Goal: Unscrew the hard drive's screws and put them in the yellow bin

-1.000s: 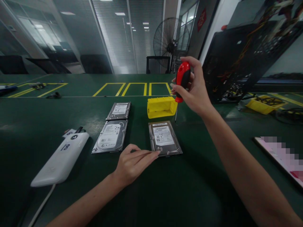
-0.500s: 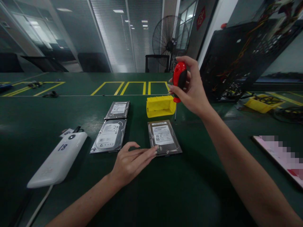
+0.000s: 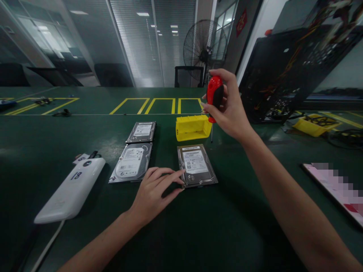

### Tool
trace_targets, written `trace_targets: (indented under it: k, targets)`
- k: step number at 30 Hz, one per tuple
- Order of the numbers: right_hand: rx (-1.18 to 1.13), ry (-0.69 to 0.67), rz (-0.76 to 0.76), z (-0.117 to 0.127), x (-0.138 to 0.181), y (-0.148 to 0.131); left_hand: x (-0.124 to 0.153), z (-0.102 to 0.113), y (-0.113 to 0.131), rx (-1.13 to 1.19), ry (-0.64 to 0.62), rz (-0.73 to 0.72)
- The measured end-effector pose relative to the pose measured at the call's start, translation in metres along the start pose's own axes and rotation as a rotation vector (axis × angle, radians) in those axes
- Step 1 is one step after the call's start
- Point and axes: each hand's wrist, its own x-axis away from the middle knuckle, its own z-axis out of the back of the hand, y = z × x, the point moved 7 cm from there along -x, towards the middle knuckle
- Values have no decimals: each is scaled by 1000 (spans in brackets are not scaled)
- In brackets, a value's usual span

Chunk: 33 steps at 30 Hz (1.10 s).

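Observation:
My right hand (image 3: pixel 231 109) is closed around the red-and-black handle of a screwdriver (image 3: pixel 214 94), held upright above the table with its thin shaft pointing down beside a yellow bin (image 3: pixel 193 127). A hard drive (image 3: pixel 196 164) lies label up just in front of that bin. My left hand (image 3: pixel 154 192) rests on the table with its fingers spread and the fingertips touching the near left corner of this drive. Two more hard drives (image 3: pixel 132 162) (image 3: pixel 141 131) lie in a column to the left.
A white power bank (image 3: pixel 70 189) marked 18 lies at the left with a cable running toward me. An open computer case (image 3: pixel 286 68) stands at the right, another yellow bin (image 3: pixel 313 124) beyond it. A flat board (image 3: pixel 337 189) lies at the right edge. A fan (image 3: pixel 204 49) stands behind.
My left hand has drawn back slightly and its fingers have spread at the drive's near left corner. The screwdriver has shifted a little left and its shaft stands straighter.

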Motion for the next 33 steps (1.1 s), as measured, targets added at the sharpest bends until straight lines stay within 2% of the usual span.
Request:
trace_targets:
  k: [8, 15, 26, 33]
  targets:
    - [1, -14, 24, -2, 1, -2, -1, -8, -7, 113, -73, 99]
    - [14, -10, 18, 0, 1, -6, -2, -6, -9, 120, -42, 98]
    - [15, -5, 9, 4, 0, -12, -5, -3, -4, 46, -18, 46]
    - [29, -49, 34, 1, 1, -24, -1, 2, 2, 24, -12, -56]
